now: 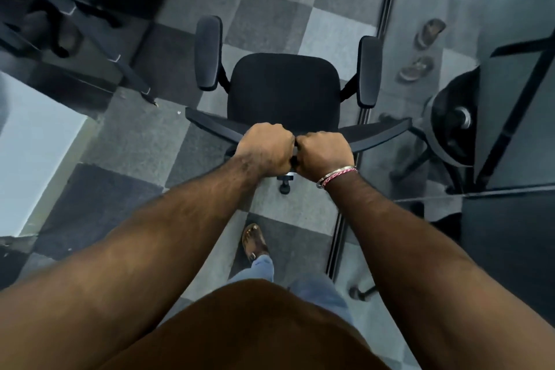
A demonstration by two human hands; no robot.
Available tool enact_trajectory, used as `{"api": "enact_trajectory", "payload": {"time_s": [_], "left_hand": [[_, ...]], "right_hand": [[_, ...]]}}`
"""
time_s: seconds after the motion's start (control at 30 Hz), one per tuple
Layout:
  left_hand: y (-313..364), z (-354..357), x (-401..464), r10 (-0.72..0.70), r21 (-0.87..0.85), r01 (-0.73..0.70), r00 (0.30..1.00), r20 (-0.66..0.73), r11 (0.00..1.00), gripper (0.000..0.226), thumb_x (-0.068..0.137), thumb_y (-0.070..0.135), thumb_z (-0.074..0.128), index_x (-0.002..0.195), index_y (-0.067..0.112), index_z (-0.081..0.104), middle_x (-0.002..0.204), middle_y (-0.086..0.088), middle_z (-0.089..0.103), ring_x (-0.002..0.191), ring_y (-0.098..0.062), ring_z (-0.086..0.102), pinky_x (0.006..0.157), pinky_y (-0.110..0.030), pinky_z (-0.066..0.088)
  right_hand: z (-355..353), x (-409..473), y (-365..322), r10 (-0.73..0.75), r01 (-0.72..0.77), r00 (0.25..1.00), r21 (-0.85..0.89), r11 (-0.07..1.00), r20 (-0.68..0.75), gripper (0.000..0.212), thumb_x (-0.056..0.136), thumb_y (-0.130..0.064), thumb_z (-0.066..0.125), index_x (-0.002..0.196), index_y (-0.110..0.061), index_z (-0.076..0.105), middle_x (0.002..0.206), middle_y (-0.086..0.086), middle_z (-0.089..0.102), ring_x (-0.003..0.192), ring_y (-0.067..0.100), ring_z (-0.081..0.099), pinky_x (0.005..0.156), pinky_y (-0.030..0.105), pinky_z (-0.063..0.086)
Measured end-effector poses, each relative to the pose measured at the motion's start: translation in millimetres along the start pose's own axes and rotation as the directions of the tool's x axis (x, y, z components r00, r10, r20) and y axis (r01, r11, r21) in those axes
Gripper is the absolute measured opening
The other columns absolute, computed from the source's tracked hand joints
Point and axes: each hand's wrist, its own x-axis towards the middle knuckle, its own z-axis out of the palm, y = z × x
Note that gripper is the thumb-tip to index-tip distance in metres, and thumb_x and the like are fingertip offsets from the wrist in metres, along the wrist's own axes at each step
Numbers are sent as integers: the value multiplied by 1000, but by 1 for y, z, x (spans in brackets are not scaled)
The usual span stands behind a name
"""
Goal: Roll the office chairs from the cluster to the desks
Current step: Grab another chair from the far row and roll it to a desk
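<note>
A black office chair (282,87) with two padded armrests stands in front of me on the checkered carpet, its seat facing away. My left hand (265,149) and my right hand (326,153) grip the top edge of its backrest (378,135) side by side, knuckles up, almost touching. One castor (284,188) shows below my hands. A white desk (33,141) lies at the left edge.
A glass partition with a dark floor rail (365,111) runs along the right; a chair base (450,135) and shoes show behind it. Another desk with dark legs (126,69) stands at the upper left. More chair bases sit at the top. My sandalled foot (255,242) is below.
</note>
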Motion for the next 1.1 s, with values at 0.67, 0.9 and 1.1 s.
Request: {"api": "enact_trajectory", "payload": {"time_s": [0.67,0.9,1.1], "left_hand": [[-123,-125,340,-374,-85,371,927,-13,925,33,83,56,61,90,26,71,84,1,71,77,-28,70,67,-37,57],[-184,-153,421,-446,-79,442,894,-36,894,34,84,60,60,85,27,68,78,5,69,69,-23,66,59,-33,46],[-245,-175,484,-497,-96,493,868,-18,865,30,85,55,55,78,26,61,73,6,64,66,-23,64,62,-34,54]], "right_hand": [[-51,376,221,-415,408,908,-99,907,-58,31,80,-54,64,76,-24,64,75,-4,69,69,23,67,54,29,33],[-77,492,252,-537,531,842,-93,842,-57,29,84,-51,59,79,-23,65,77,-4,69,69,23,67,55,31,41],[-87,596,266,-593,583,802,-125,803,-72,24,83,-44,61,76,-23,66,73,-3,68,64,24,66,52,28,36]]}}
